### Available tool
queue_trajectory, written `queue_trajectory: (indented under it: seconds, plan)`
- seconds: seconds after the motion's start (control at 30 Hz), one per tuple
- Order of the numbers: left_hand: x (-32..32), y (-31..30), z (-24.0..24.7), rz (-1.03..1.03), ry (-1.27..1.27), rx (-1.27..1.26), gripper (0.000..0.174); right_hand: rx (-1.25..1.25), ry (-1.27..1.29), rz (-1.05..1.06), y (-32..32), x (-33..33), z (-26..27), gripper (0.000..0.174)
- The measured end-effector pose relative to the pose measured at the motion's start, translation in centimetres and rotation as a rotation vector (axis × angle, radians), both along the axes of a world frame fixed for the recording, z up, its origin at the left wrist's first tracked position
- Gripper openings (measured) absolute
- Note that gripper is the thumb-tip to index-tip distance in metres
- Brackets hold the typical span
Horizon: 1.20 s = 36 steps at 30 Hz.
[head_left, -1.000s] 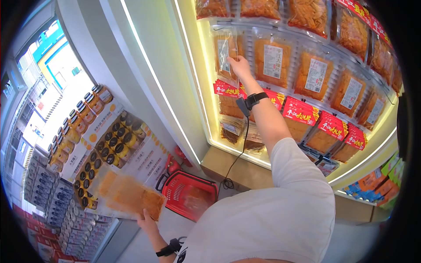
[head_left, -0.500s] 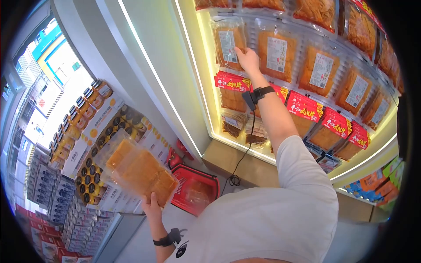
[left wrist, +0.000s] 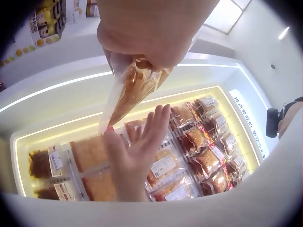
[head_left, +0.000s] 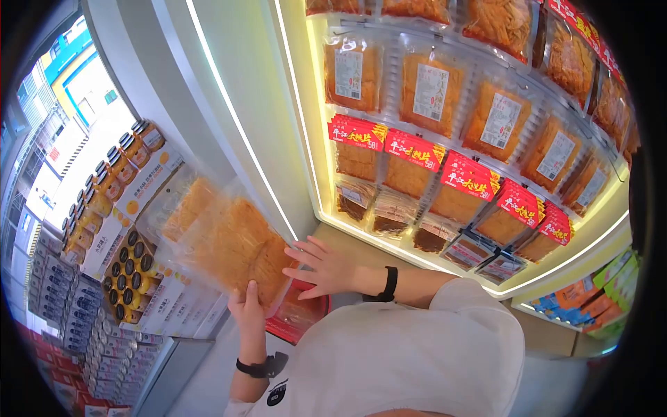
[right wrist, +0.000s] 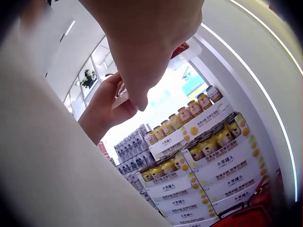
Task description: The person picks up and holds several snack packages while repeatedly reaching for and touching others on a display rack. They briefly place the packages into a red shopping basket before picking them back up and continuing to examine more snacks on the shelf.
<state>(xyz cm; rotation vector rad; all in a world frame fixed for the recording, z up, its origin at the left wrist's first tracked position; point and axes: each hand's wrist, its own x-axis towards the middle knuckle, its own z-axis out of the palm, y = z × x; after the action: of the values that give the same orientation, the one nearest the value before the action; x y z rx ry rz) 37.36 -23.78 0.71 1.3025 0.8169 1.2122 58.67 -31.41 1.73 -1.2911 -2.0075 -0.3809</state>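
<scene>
In the head view my left hand (head_left: 248, 309) pinches the near edge of a clear bag of flat orange-brown snack sheets (head_left: 240, 243), thumb on top. The far part of the bag is blurred, with a second orange slab showing beside it. My right hand (head_left: 323, 267) has its fingers spread at the bag's right edge and grips nothing. From the left wrist, the bag (left wrist: 135, 87) hangs edge-on below the left hand, and the right hand (left wrist: 137, 156) shows straight fingers beside it. The right wrist view shows the left hand (right wrist: 102, 111) partly behind the right.
A lit rack of similar hanging snack bags (head_left: 431, 90) with red price cards (head_left: 354, 132) stands to the right. A red basket (head_left: 278, 326) is on the floor below the hands. Stacked cartons of jars (head_left: 128, 278) stand at left, beside a white wall panel (head_left: 208, 125).
My right hand has left the hanging bag on the rack and come down left to the held bag. The left hand has lifted its bag slightly up and right.
</scene>
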Motion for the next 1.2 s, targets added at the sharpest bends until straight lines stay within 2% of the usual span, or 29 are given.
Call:
queue_trajectory:
  seconds: [0.07, 0.1, 0.17, 0.23, 0.3, 0.37, 0.43, 0.47, 0.53, 0.57, 0.63, 0.67, 0.73, 0.77, 0.83, 0.87, 0.9, 0.97, 1.0, 1.07, 1.1, 1.17, 1.2]
  plan:
    - [1.3, -0.6, 0.7, -0.093, -0.125, -0.028, 0.021, 0.058, -0.061, 0.039, -0.2, -1.8, -0.8, 0.052]
    - [1.8, -0.9, 0.7, -0.097, -0.104, -0.059, 0.021, 0.042, -0.044, 0.077, 0.0, -2.1, -1.6, 0.052]
    - [2.7, -1.4, 0.9, -0.079, -0.053, -0.072, 0.023, 0.24, -0.091, -0.19, 1.5, -1.5, -2.9, 0.064]
    - [3.1, -2.1, 2.1, -0.023, -0.018, -0.022, 0.017, 0.237, -0.004, -0.144, 1.2, -1.1, -2.2, 0.065]
    - [3.3, -2.5, 2.2, -0.087, 0.052, 0.042, 0.011, 0.232, 0.068, -0.143, 0.7, -0.9, -1.6, 0.067]
    - [3.7, -2.8, 2.2, -0.083, 0.036, 0.123, 0.013, 0.223, 0.092, -0.131, -0.1, -0.5, -1.2, 0.063]
    - [4.1, -2.6, 2.2, -0.01, 0.008, 0.385, 0.031, 0.234, 0.075, -0.131, -0.4, 0.1, -1.2, 0.062]
    - [4.0, -2.4, 2.1, -0.041, -0.004, 0.387, 0.031, 0.247, 0.063, -0.122, -0.7, 0.5, -1.2, 0.061]
    - [3.3, -2.1, 1.3, -0.059, 0.088, 0.427, 0.047, 0.216, -0.009, -0.133, -1.8, 1.4, -0.8, 0.062]
    - [3.3, -1.9, 0.4, -0.096, 0.071, 0.437, 0.047, 0.179, -0.07, -0.109, -2.3, 1.9, -0.5, 0.063]
    - [3.7, -1.8, -1.6, -0.015, -0.016, 0.232, 0.051, 0.177, -0.1, -0.138, -3.3, 2.9, -0.3, 0.062]
    - [4.0, -2.2, -1.4, -0.048, -0.021, 0.239, 0.051, 0.167, -0.114, -0.124, -3.7, 3.2, -0.3, 0.061]
    - [4.2, -2.7, -0.6, 0.028, 0.198, 0.204, 0.055, 0.122, -0.099, -0.103, -4.5, 3.4, -0.5, 0.059]
    - [3.8, -2.5, -0.7, 0.01, 0.196, 0.218, 0.055, 0.133, -0.1, -0.123, -4.8, 3.8, -0.7, 0.059]
    - [3.0, -1.4, -0.7, 0.02, 0.236, 0.004, 0.056, 0.022, -0.016, -0.067, -5.9, 5.1, -1.6, 0.058]
    - [3.2, -2.2, 1.6, 0.028, 0.156, -0.033, 0.054, 0.043, 0.069, -0.058, -6.4, 5.8, -2.1, 0.054]
    - [3.2, -1.6, 1.7, 0.019, 0.151, -0.02, 0.054, 0.055, 0.064, -0.067, -7.0, 6.7, -3.1, 0.054]
    - [2.3, -0.4, 1.3, 0.011, 0.169, 0.061, 0.051, -0.018, 0.415, -0.237, -7.9, 8.1, -4.8, 0.045]
    - [1.9, 0.0, 1.0, 0.009, 0.163, 0.077, 0.049, -0.006, 0.407, -0.244, -8.0, 8.5, -4.1, 0.045]
    - [1.3, 0.7, 0.0, -0.006, 0.182, 0.087, 0.049, -0.024, 1.228, -0.399, -8.4, 9.1, -2.2, 0.034]
    - [1.2, 0.9, -0.2, -0.015, 0.216, 0.088, 0.049, -0.011, 1.225, -0.401, -8.1, 9.1, -0.4, 0.034]
    - [1.6, 0.8, -0.6, -0.024, 0.201, 0.056, 0.048, 0.651, 1.623, 0.118, -6.8, 9.5, 3.5, 0.029]
    - [1.9, 0.7, -1.1, -0.007, 0.179, 0.053, 0.048, 0.659, 1.624, 0.116, -6.4, 9.9, 5.1, 0.029]
